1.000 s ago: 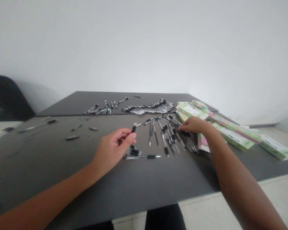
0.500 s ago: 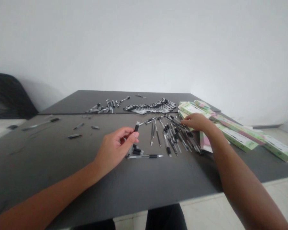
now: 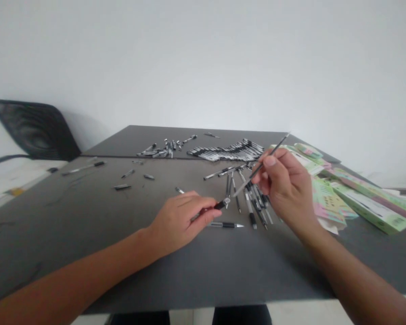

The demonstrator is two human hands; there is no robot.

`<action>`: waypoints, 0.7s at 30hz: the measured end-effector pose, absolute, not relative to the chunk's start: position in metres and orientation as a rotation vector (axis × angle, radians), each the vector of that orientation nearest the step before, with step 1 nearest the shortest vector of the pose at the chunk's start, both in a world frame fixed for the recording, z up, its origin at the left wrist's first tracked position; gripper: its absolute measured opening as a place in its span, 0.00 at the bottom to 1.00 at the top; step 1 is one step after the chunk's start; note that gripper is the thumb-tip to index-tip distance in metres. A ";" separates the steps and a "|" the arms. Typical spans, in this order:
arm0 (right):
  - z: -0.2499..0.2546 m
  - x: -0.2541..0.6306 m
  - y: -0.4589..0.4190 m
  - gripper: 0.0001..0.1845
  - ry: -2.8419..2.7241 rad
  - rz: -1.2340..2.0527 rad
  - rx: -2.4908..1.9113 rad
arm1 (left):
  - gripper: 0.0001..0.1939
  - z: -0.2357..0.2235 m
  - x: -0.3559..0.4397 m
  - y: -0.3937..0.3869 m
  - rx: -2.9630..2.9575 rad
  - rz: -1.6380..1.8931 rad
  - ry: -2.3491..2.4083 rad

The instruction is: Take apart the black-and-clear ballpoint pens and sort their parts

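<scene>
Held in my left hand (image 3: 182, 221) is a pen barrel (image 3: 220, 205), its black grip end and clear tip sticking out past the thumb and fingers; the rest is hidden in the hand. My right hand (image 3: 284, 183) pinches a thin pen refill (image 3: 280, 143), slanted with one end up to the right and the other pointing down at the barrel's clear end. The two look very close; I cannot tell whether they touch. Beneath my right hand lies a loose heap of pens and pen parts (image 3: 252, 205). One pen with a silver tip (image 3: 228, 225) lies beside my left hand.
A neat row of pens (image 3: 228, 150) lies farther back, with a small pile of pen parts (image 3: 162, 150) to its left. Green and pink boxes (image 3: 372, 207) cover the table's right side. A few pieces (image 3: 122, 186) are scattered left. A black chair (image 3: 37, 128) stands beyond.
My right hand has lifted from the heap by the boxes and come nearer with a refill. My left hand has moved right and lower, tilting the barrel toward it. The view has shifted.
</scene>
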State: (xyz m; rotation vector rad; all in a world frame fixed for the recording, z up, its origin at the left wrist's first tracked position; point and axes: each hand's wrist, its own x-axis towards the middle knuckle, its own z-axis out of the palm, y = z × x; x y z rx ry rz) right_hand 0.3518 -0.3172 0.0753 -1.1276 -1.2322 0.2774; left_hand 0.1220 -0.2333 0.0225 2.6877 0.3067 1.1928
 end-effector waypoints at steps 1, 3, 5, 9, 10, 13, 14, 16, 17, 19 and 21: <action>0.075 0.344 -0.321 0.18 -1.255 0.306 -1.089 | 0.15 0.024 0.122 -0.233 2.715 1.205 0.243; 0.076 0.335 -0.327 0.18 -1.275 0.340 -1.013 | 0.17 0.026 0.122 -0.232 2.747 1.223 0.151; 0.077 0.332 -0.330 0.17 -1.261 0.339 -0.949 | 0.16 0.028 0.122 -0.231 2.762 1.256 0.105; 0.079 0.332 -0.336 0.14 -1.239 0.309 -0.907 | 0.12 0.028 0.121 -0.229 2.774 1.305 0.081; 0.079 0.332 -0.337 0.14 -1.245 0.306 -0.903 | 0.11 0.027 0.121 -0.229 2.777 1.302 0.081; 0.078 0.329 -0.341 0.12 -1.261 0.304 -0.901 | 0.08 0.025 0.120 -0.229 2.778 1.289 0.078; 0.078 0.329 -0.342 0.12 -1.264 0.304 -0.903 | 0.07 0.025 0.120 -0.230 2.774 1.291 0.074; 0.076 0.328 -0.343 0.12 -1.268 0.302 -0.902 | 0.07 0.025 0.121 -0.230 2.768 1.303 0.073; 0.076 0.328 -0.343 0.12 -1.271 0.300 -0.903 | 0.07 0.025 0.121 -0.230 2.766 1.309 0.077; 0.075 0.329 -0.342 0.11 -1.284 0.287 -0.898 | 0.07 0.026 0.121 -0.231 2.765 1.307 0.089; 0.074 0.330 -0.341 0.11 -1.299 0.274 -0.901 | 0.07 0.026 0.120 -0.231 2.761 1.303 0.094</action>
